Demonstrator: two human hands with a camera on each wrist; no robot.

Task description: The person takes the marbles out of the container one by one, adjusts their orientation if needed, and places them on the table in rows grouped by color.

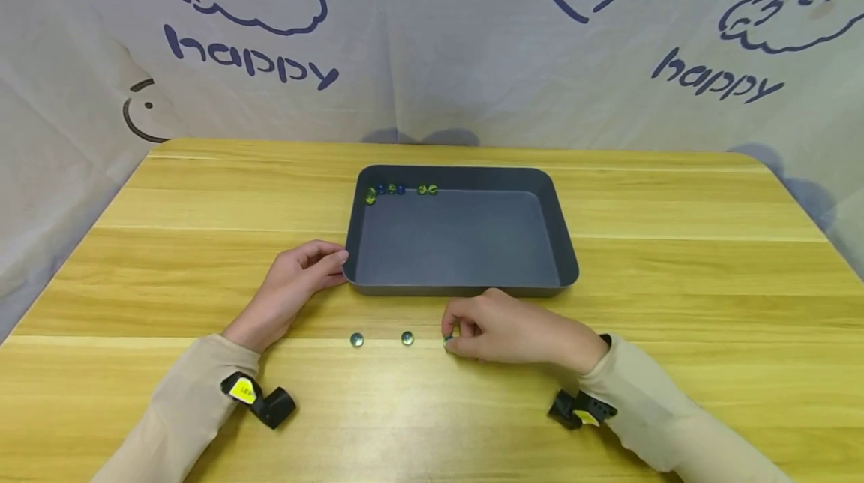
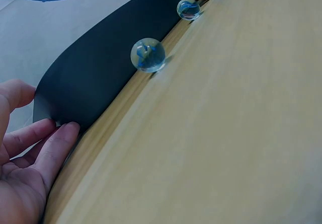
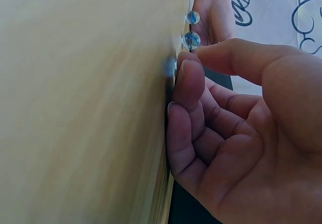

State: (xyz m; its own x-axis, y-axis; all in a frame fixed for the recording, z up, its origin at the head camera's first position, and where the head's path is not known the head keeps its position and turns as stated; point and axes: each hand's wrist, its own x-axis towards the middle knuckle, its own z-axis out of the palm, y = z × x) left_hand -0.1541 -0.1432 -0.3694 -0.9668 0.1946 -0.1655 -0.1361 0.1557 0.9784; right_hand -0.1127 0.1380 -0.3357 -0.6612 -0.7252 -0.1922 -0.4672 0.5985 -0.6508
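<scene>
Faces a hanging white cloth (image 1: 432,40) with dark blue line drawings and the word "happy" lettered on it, across a yellow wood-grain table (image 1: 709,348). Stretches both arms over the near part of the table in beige sleeves (image 1: 182,408), with a small black wrist camera (image 1: 270,406) marked by a yellow label at each cuff. Touches with the left hand (image 1: 290,284) the near left corner of a dark grey, round-cornered rectangular tray (image 1: 462,243) with shallow walls, with fingers loosely extended along the outside and the thumb at the rim. Pinches with the right hand (image 1: 502,325), between thumb and index finger, a small bluish glass marble (image 1: 448,341) just in front of the tray's near wall, with the remaining fingers curled toward the palm. Shows that marble only partly, blurred in the right wrist view; cannot tell whether touching the table or just above. Has two clear glass marbles with blue swirls lying on the bare wood between the hands, one farther left (image 1: 357,340) and one nearer the pinching fingers (image 1: 407,337), well apart from each other. Holds inside the tray several yellow-green and blue glass marbles (image 1: 391,189), gathered along the far wall toward the far left corner.
</scene>
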